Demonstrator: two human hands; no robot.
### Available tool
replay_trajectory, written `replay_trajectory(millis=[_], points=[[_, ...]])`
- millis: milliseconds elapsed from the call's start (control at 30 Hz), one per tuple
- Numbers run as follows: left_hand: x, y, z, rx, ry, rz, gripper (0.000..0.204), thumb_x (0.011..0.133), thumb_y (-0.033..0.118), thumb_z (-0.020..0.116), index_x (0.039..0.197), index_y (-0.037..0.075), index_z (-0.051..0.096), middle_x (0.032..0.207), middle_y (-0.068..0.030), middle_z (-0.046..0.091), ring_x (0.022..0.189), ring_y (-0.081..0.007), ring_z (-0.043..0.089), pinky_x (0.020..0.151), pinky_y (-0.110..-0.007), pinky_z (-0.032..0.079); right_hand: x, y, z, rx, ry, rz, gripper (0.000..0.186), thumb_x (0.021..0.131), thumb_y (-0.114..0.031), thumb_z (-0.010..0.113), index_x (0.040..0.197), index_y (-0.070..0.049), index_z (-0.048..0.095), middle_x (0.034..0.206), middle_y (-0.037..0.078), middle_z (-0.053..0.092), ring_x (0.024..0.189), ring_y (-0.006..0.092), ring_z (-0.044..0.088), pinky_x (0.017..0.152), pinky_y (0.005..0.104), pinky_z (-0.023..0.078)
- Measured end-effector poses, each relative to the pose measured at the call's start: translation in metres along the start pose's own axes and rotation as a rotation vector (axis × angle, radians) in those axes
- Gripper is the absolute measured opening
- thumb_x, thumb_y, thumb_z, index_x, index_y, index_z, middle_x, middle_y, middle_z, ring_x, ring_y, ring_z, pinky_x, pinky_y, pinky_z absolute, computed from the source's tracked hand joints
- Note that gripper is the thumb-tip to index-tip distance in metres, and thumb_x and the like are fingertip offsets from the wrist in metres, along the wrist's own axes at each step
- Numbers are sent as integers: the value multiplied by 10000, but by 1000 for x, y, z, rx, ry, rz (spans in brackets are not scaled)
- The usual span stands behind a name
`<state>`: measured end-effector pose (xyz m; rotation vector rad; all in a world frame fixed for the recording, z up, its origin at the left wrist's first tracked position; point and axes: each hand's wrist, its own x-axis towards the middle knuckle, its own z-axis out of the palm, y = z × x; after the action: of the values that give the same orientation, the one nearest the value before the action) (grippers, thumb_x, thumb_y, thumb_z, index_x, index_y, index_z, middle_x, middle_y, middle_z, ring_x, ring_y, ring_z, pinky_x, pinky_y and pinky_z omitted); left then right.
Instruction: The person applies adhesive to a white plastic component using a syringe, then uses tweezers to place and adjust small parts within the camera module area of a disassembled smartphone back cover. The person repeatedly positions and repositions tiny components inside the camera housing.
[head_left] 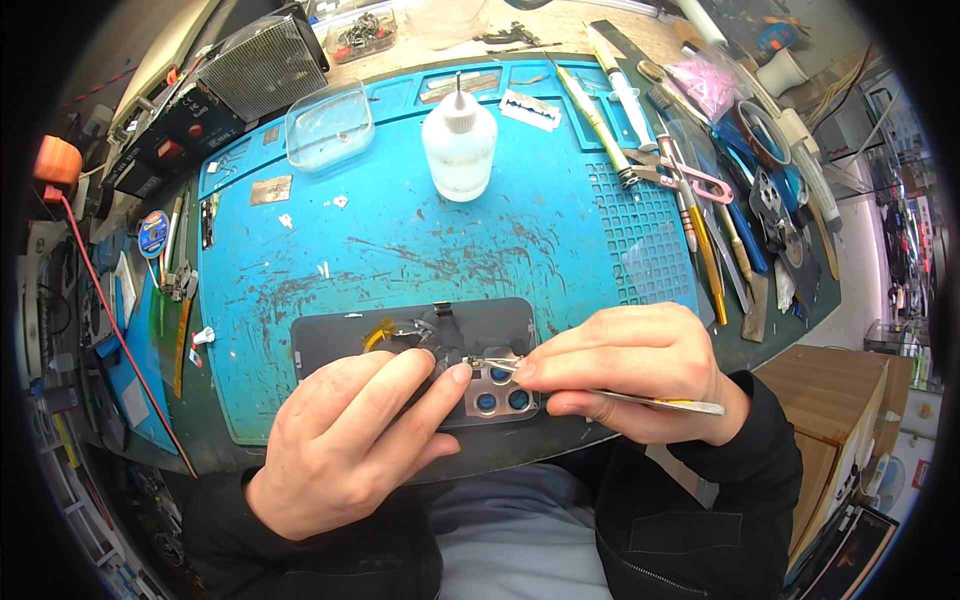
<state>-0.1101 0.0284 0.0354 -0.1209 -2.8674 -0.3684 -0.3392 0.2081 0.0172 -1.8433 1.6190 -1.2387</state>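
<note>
A dark phone back panel lies crosswise at the near edge of the blue mat, its camera block with several round lenses toward the right end. My right hand is closed on metal tweezers, whose tips meet a small part beside the camera block. From the left, my left hand reaches over the panel, thumb and forefinger pinched near the tweezer tips; what they hold is too small to name. A black flex cable and a yellow piece of tape show just beyond my left fingers.
A white dropper bottle stands on the blue mat. Beyond it are a clear plastic tray and a razor blade. Tweezers, brushes and pink-handled scissors crowd the right. A red cable runs down the left.
</note>
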Motion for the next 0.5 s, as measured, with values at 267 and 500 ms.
replay_trajectory(millis=[267,500], points=[[0,0,-1,0,7,-1,502,841,293,787,1277,47,760,1255,-103,647,1038,-255,672,905,-379,562,0,-1,0,5,3,4,249,857,-75,845,1098,-42,791,1026,87,803,892,261,782,743,356,629],[-1,-1,2,5,24,8,496,840,290,789,1275,54,763,1247,-99,651,1022,-252,674,893,-375,566,1,-2,-1,6,-3,8,246,859,-75,844,1097,-41,791,1025,88,803,892,260,783,740,356,629]])
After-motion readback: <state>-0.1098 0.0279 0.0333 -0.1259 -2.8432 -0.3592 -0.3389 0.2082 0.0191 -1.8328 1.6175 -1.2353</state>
